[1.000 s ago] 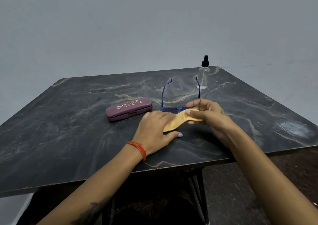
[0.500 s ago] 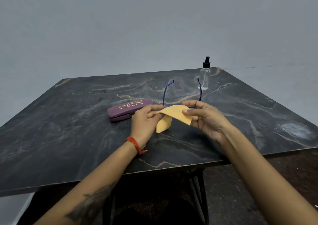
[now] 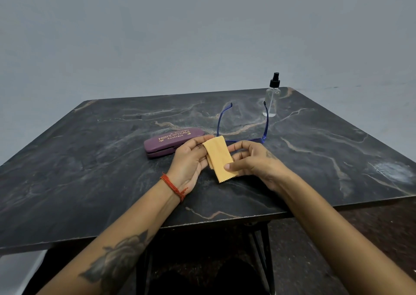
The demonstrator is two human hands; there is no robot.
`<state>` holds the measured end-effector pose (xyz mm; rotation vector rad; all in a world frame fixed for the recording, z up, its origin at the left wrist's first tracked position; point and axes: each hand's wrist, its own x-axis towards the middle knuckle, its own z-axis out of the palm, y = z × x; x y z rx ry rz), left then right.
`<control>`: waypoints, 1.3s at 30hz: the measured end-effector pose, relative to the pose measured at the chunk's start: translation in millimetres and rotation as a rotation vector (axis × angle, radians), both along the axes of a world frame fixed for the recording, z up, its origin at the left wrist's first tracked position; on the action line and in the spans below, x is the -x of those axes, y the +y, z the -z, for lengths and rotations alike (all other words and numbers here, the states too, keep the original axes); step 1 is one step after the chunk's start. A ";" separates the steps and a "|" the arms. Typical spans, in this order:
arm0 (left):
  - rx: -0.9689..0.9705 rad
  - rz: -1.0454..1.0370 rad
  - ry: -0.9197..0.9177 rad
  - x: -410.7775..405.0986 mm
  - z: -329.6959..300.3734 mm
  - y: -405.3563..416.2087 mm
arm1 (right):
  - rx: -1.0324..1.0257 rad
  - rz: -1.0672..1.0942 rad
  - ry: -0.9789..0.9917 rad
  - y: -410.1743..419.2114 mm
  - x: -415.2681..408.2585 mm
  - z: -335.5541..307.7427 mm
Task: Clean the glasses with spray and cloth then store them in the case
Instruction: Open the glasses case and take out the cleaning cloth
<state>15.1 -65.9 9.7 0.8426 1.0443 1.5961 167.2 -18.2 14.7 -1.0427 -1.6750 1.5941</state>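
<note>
Cloth: yellow microfibre cloth (image 3: 219, 157), folded, held above the worktop (image 3: 90, 170) between both hands.
Left hand (image 3: 191, 159): grip pinches the cloth's upper left edge.
Right hand (image 3: 254, 159): grip narrow, thumb on the cloth's lower right, fingers behind.
Glasses: blue-framed glasses (image 3: 264, 128), arms open, lying just beyond the hands.
Case: closed purple glasses case (image 3: 173, 141), left of the glasses.
Spray: clear spray bottle (image 3: 272, 101), upright near the far edge.

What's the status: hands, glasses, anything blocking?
Both hands, left and right, pinch the yellow cloth above the table. Glasses lie open, untouched. Case closed; spray bottle upright behind. Nothing blocking.
</note>
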 end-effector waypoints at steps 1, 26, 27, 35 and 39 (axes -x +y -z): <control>-0.004 -0.001 0.003 -0.1 -0.4 -0.3 | -0.019 -0.010 -0.031 0.3 0.0 -0.1; -0.057 -0.042 0.207 -2.9 -3.1 -6.7 | -0.199 0.190 0.119 4.2 8.7 -9.0; -0.050 -0.056 0.250 -2.9 -1.6 -6.7 | -0.187 0.194 0.127 3.7 8.2 -7.4; -0.105 -0.024 0.363 0.1 0.8 -7.4 | -0.144 0.056 0.136 6.9 -0.5 -4.4; -0.101 -0.042 0.438 -1.9 3.0 -4.2 | -0.139 -0.023 0.065 7.3 -4.1 -3.9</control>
